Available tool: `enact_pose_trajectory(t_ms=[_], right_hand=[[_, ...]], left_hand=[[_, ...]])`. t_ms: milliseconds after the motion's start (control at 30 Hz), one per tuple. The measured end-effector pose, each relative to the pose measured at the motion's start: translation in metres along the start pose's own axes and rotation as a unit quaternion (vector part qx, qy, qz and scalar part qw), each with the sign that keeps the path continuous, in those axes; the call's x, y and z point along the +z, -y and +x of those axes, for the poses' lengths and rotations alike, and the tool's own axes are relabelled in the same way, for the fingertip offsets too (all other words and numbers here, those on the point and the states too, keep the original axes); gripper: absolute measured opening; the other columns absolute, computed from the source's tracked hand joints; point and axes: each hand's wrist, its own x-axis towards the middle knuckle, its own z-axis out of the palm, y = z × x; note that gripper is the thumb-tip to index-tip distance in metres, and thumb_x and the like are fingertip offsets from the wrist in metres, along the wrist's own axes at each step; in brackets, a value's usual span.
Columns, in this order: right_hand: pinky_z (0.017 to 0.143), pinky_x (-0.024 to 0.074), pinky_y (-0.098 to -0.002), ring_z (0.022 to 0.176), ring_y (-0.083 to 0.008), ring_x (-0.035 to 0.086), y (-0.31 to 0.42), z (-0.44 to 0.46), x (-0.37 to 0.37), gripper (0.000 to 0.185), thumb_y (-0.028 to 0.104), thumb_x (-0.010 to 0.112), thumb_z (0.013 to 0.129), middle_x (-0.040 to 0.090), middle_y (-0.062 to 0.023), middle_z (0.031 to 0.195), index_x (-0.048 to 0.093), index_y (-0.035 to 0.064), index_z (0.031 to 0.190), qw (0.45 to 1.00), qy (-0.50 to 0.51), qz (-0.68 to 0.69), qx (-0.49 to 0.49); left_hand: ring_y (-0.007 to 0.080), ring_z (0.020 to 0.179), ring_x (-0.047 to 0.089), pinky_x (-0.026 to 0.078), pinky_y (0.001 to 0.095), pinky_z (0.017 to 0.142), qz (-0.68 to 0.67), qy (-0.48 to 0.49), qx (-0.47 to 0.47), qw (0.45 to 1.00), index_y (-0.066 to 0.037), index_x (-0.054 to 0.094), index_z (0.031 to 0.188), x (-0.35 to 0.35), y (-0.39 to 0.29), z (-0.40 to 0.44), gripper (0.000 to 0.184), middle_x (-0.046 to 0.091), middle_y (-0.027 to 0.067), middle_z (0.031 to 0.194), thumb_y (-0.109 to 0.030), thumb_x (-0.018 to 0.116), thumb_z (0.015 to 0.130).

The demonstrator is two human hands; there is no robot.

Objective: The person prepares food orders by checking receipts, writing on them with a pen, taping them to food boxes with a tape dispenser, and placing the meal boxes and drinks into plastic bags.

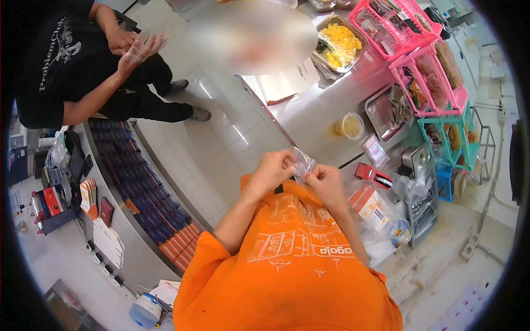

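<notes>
Between my two hands, in front of my orange shirt, is a crumpled piece of thin clear plastic (pixel 303 164); whether it is a bag or a glove I cannot tell. My left hand (pixel 274 171) pinches its left side with closed fingers. On the lower right side, my right hand (pixel 326 181) pinches it between thumb and fingers. Just beyond my right hand, a clear tub of yellowish contents (pixel 350 126) stands on the steel counter (pixel 314 118). A red stapler-like item (pixel 374 175) lies close to the right hand.
A metal tray of yellow shredded food (pixel 339 44) stands at the far side, near pink baskets (pixel 428 77) and a green basket (pixel 450 135). To the right lies a steel tray (pixel 388 113). A co-worker in black (pixel 72 66) stands at left, with clear plastic over one hand.
</notes>
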Motion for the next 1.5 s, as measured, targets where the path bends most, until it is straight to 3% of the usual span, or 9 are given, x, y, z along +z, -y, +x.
enact_pose_trajectory(t_ms=[167, 367, 567, 767, 933, 1067, 1167, 1267, 1500], right_hand=[[0.046, 0.0332, -0.0258, 0.052, -0.0042, 0.042, -0.006, 0.002, 0.002, 0.029, 0.012, 0.067, 0.079, 0.048, 0.0007, 0.053, 0.051, -0.0003, 0.058, 0.997, 0.001, -0.068, -0.025], [0.047, 0.0348, -0.0264, 0.053, -0.0054, 0.043, 0.000, 0.002, -0.001, 0.032, 0.011, 0.066, 0.081, 0.048, 0.0004, 0.053, 0.047, -0.0006, 0.058, 0.988, -0.133, -0.079, -0.023], [0.050, 0.0370, -0.0273, 0.055, -0.0093, 0.046, -0.029, 0.014, -0.005, 0.020, 0.008, 0.063, 0.083, 0.046, -0.0029, 0.058, 0.046, 0.0024, 0.076, 0.990, -0.096, -0.065, -0.076], [0.052, 0.0401, -0.0311, 0.055, -0.0127, 0.046, -0.032, 0.003, 0.006, 0.015, 0.006, 0.061, 0.078, 0.046, -0.0080, 0.058, 0.046, 0.0027, 0.081, 0.985, 0.102, -0.134, -0.049], [0.051, 0.0391, -0.0299, 0.054, -0.0117, 0.045, -0.069, 0.015, 0.007, 0.015, 0.004, 0.059, 0.077, 0.045, -0.0046, 0.056, 0.045, 0.0022, 0.073, 0.994, -0.022, -0.091, -0.048], [0.048, 0.0356, -0.0283, 0.054, -0.0087, 0.042, -0.070, 0.024, 0.000, 0.018, 0.003, 0.056, 0.078, 0.042, -0.0001, 0.056, 0.042, 0.0030, 0.067, 0.993, -0.097, 0.070, 0.022], [0.046, 0.0320, -0.0288, 0.052, -0.0085, 0.038, -0.074, 0.027, -0.007, 0.021, 0.003, 0.055, 0.078, 0.040, -0.0002, 0.055, 0.040, 0.0033, 0.064, 0.987, -0.151, 0.049, -0.005], [0.046, 0.0295, -0.0312, 0.050, -0.0104, 0.034, -0.084, 0.023, -0.017, 0.024, 0.004, 0.055, 0.077, 0.038, -0.0032, 0.052, 0.037, 0.0028, 0.061, 0.976, -0.199, -0.063, -0.063], [0.046, 0.0282, -0.0359, 0.049, -0.0134, 0.031, -0.076, -0.001, -0.005, 0.030, 0.009, 0.057, 0.075, 0.028, -0.0112, 0.050, 0.033, 0.0001, 0.059, 0.961, -0.186, -0.197, -0.051]], left_hand=[[0.0135, 0.061, 0.063, 0.051, 0.0268, 0.057, -0.094, -0.175, -0.066, 0.978, -0.001, 0.055, 0.102, 0.015, -0.020, 0.007, 0.020, 0.066, 0.0085, 0.070, -0.001, 0.060, 0.083], [0.0126, 0.065, 0.063, 0.050, 0.0284, 0.053, -0.417, 0.046, -0.107, 0.902, -0.003, 0.044, 0.115, 0.019, 0.008, 0.001, 0.024, 0.059, 0.0029, 0.070, -0.004, 0.052, 0.092], [0.0112, 0.051, 0.057, 0.043, 0.0251, 0.046, -0.143, 0.087, -0.150, 0.974, -0.003, 0.051, 0.103, 0.035, 0.001, -0.011, 0.017, 0.057, 0.0008, 0.064, -0.016, 0.055, 0.095], [0.0123, 0.062, 0.062, 0.047, 0.0272, 0.053, 0.005, -0.206, 0.023, 0.978, 0.001, 0.054, 0.096, 0.039, 0.005, -0.005, 0.011, 0.064, 0.0073, 0.071, -0.010, 0.056, 0.092], [0.0121, 0.063, 0.058, 0.047, 0.0261, 0.054, -0.485, -0.111, -0.175, 0.850, -0.007, 0.046, 0.097, 0.038, 0.023, -0.001, 0.008, 0.060, 0.0022, 0.073, -0.005, 0.053, 0.093], [0.0066, 0.067, 0.054, 0.045, 0.0234, 0.055, -0.594, -0.067, -0.184, 0.780, -0.011, 0.047, 0.095, 0.031, 0.006, -0.008, 0.014, 0.055, -0.0014, 0.078, 0.000, 0.054, 0.091], [0.0064, 0.061, 0.051, 0.042, 0.0244, 0.053, -0.477, 0.042, -0.102, 0.872, -0.009, 0.047, 0.094, 0.025, 0.020, -0.011, 0.013, 0.056, -0.0026, 0.073, -0.005, 0.059, 0.090], [0.0116, 0.051, 0.048, 0.038, 0.0289, 0.049, -0.072, 0.091, -0.068, 0.991, -0.008, 0.049, 0.090, 0.017, -0.009, -0.012, 0.015, 0.054, 0.0002, 0.059, -0.009, 0.064, 0.087], [0.0271, 0.048, 0.054, 0.039, 0.0399, 0.048, 0.122, -0.214, -0.049, 0.968, -0.006, 0.054, 0.097, 0.015, 0.043, 0.011, 0.018, 0.052, 0.0126, 0.053, -0.013, 0.066, 0.085]])
